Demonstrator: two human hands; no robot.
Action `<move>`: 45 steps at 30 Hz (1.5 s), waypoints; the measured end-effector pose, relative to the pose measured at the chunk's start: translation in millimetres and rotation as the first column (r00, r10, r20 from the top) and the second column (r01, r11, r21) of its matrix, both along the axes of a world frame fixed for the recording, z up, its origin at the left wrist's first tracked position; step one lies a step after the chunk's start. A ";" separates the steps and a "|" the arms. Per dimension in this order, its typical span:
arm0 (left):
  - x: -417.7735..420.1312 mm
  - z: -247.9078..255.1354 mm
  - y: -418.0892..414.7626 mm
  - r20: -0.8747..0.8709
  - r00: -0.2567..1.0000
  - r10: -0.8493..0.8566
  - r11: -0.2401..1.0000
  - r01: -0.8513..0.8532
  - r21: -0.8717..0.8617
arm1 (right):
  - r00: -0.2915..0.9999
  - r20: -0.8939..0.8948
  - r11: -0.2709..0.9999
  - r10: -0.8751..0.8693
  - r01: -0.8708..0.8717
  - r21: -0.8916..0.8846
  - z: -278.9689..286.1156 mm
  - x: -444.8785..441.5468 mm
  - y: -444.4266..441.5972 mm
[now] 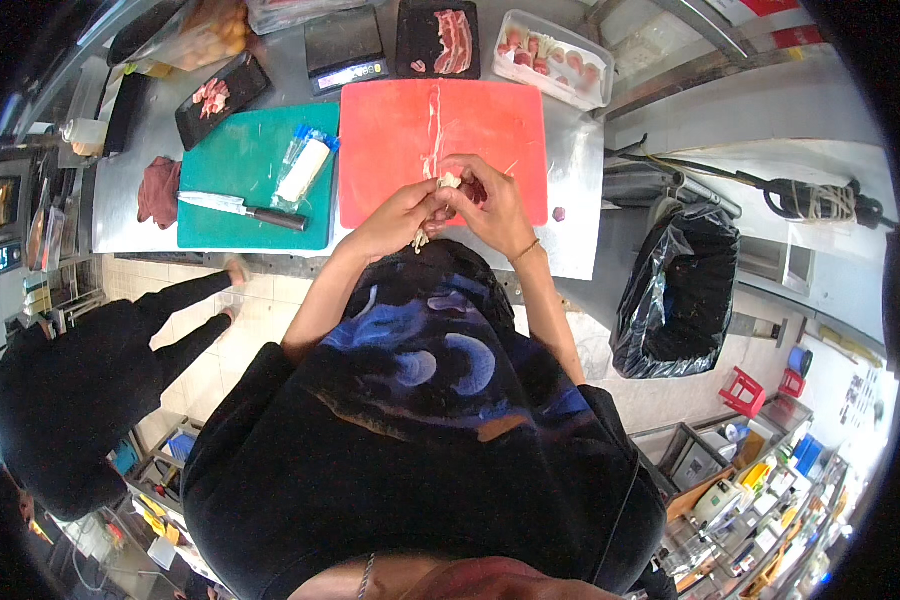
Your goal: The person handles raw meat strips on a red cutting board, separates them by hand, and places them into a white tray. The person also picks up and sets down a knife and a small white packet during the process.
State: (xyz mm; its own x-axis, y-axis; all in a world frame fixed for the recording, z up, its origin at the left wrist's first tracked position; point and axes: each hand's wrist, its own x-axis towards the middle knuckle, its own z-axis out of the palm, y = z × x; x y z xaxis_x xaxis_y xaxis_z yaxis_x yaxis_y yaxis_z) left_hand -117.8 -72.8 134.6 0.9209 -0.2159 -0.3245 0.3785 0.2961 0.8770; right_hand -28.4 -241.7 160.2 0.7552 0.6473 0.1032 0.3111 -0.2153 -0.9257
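My left hand and my right hand meet over the near edge of a red cutting board. Between their fingers is a small bunch of pale enoki mushrooms, its strands hanging out below my left hand. A thin strip of sliced meat lies lengthwise on the board, its near end by my fingers. Beyond the board, a black tray holds sliced bacon-like meat. At its right, a clear plastic container holds meat rolls with mushrooms.
A green cutting board at left bears a knife and a packaged white block. Nearby are a digital scale, a tray of meat pieces and a brown cloth. A lined bin stands right; another person is at left.
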 end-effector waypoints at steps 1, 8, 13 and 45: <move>-0.6 -1.6 -0.7 0.004 1.000 -0.018 1.000 0.018 -0.019 | 1.000 0.002 1.000 0.015 -0.015 -0.014 -1.0 0.6 -2.7; -8.0 -20.2 -7.5 0.034 0.994 -0.104 0.975 0.095 0.203 | 0.998 -0.062 0.999 0.016 -0.018 -0.026 -17.2 -4.9 -13.0; -14.8 -8.4 -14.9 0.053 0.955 -0.293 0.717 0.182 0.673 | 0.999 -0.033 0.999 0.020 -0.021 -0.034 -30.8 -12.6 -23.4; 17.9 -90.7 13.4 0.551 0.807 -0.211 0.471 -0.410 0.781 | 1.000 0.013 0.998 0.027 -0.028 0.049 -103.4 24.3 -0.2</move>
State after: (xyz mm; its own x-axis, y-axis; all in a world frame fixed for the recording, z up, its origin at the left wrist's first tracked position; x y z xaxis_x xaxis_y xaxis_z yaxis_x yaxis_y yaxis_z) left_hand -99.9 -59.4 44.0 0.9697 -0.0180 0.2437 -0.1881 -0.6917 0.6973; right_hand -4.1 -241.9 56.8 0.7355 0.6618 0.1447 0.3277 -0.1607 -0.9310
